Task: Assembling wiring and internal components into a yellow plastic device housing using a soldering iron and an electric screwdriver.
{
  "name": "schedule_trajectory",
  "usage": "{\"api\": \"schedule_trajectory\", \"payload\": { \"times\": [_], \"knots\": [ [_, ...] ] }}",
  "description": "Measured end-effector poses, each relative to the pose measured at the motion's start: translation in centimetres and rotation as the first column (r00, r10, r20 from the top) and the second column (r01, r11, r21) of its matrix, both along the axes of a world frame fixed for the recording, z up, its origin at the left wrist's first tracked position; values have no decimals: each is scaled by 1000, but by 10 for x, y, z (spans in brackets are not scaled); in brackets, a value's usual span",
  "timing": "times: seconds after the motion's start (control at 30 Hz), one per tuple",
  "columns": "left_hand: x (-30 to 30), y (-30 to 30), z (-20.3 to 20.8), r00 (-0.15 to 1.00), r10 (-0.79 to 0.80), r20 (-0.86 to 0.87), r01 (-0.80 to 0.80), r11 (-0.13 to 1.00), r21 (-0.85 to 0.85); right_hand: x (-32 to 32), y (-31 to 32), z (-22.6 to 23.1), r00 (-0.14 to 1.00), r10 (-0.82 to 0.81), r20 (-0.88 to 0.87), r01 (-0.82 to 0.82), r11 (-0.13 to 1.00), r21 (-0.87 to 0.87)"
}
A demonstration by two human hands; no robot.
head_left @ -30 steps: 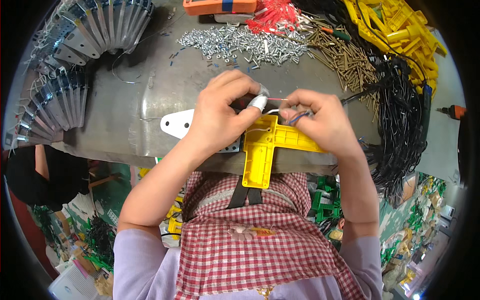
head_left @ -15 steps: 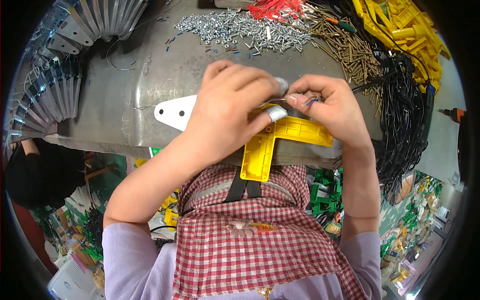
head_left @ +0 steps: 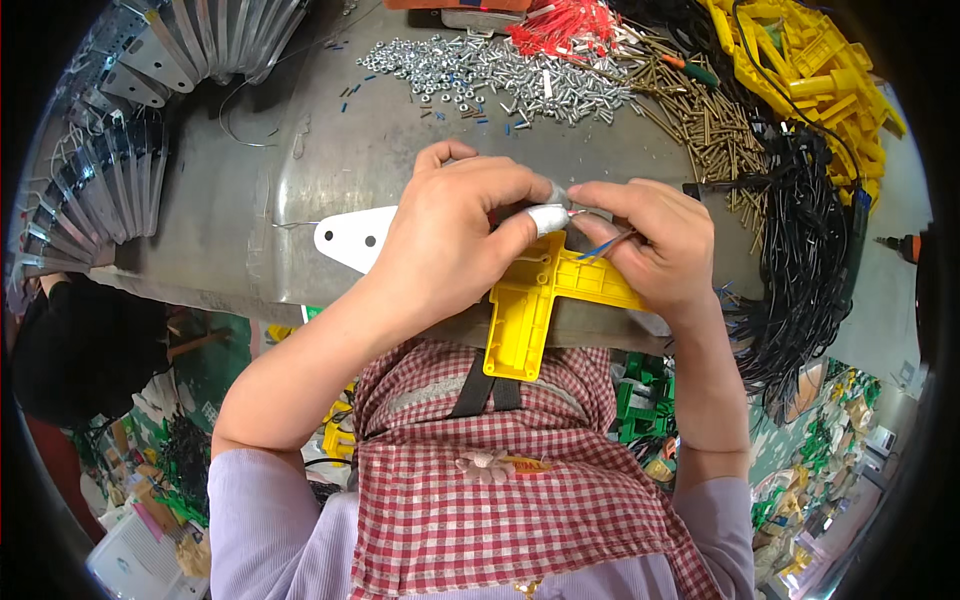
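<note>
"Left hand [head_left: 450, 235] pinches tight on the red wire [head_left: 577, 212]! And the right hand [head_left: 660, 240]?"

"Nips that wire too, blue wire [head_left: 603, 246] poking from its grip!"

"The yellow shell [head_left: 518, 335]?"

"Just below both hands, jutting past the edge of the bench [head_left: 340, 185]!"

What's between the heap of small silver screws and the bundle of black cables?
A heap of long, thin brass-coloured pieces, probably screws, lies between the silver screws and the black cables, as the head view shows.
</note>
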State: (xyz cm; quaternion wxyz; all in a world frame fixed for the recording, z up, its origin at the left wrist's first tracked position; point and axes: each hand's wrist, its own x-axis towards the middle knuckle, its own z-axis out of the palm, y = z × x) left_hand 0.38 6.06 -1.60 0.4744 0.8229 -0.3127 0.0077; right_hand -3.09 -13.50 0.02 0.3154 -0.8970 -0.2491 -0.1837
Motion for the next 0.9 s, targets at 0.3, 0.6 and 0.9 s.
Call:
{"api": "schedule_trajectory", "payload": {
  "times": [0.3, 0.6, 0.9],
  "knots": [
    [1, 3, 5, 990, -12, -143, 7, 999, -33, 1, 1, 0, 1000, 14, -11, -15, 1000, -10],
    [8, 4, 10, 974, -132, -185, 134, 991, -1, 2, -5, 2, 995, 97, 3, -96, 994, -60],
    [3, -5, -1, 998, 58, -1, -58, 997, -49, -2, -10, -4, 845, 68, -530, 235, 843, 483]
  ]
}}
